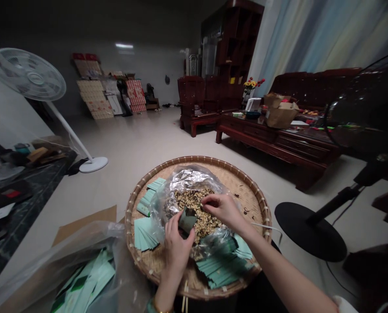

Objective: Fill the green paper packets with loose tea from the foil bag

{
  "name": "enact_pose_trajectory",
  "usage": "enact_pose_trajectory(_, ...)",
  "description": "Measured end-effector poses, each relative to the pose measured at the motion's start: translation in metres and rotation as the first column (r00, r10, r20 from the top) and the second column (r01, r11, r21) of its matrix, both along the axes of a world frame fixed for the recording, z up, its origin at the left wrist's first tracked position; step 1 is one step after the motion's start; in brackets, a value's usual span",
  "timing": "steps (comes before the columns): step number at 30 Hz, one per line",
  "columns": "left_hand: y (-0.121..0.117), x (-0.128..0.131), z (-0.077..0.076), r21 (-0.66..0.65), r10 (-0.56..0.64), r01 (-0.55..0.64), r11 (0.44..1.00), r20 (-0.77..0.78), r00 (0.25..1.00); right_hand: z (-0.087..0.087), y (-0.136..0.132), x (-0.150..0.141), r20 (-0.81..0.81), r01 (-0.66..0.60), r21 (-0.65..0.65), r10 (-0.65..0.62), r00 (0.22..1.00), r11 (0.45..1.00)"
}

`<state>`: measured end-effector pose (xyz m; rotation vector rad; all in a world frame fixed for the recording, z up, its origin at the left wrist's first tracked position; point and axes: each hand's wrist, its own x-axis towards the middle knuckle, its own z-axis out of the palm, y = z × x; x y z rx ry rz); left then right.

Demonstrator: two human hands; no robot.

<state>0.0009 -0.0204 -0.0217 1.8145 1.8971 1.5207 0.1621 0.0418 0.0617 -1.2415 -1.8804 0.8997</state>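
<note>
On a round woven bamboo tray (pixel 242 191) at lower centre, a folded green wrapper (pixel 187 219) is cupped by the curled left hand (pixel 176 248), brown grain mix (pixel 197 213) in a foil-lined bag (pixel 184 180) is pinched by the right hand (pixel 222 211), and flat wrapper stacks (pixel 146 232) remain unfolded.

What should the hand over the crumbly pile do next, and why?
Probably the right hand should drop a pinch of the seedy mix into the folded green cone, I think. Its fingers are at the pile, right beside the cone, and the left hand is holding the cone with its open end up.
</note>
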Motion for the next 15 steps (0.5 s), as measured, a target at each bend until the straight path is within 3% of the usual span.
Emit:
enact_pose_trajectory(6,-0.001,-0.001,0.0,0.002,0.0,0.0,1.0,0.002,1.0,-0.007,-0.012,-0.001,-0.072,-0.169,-0.01,0.168,0.983,0.986)
enact_pose_trajectory(12,-0.001,0.0,-0.001,-0.011,-0.033,0.032,0.999,-0.016,0.999,-0.001,-0.017,-0.008,0.193,-0.277,0.104,0.254,0.948,0.955)
enact_pose_trajectory(15,-0.001,0.0,-0.002,-0.011,-0.033,0.033,0.999,-0.029,0.999,-0.001,-0.011,-0.006,0.167,-0.265,0.074,0.25,0.954,0.961)
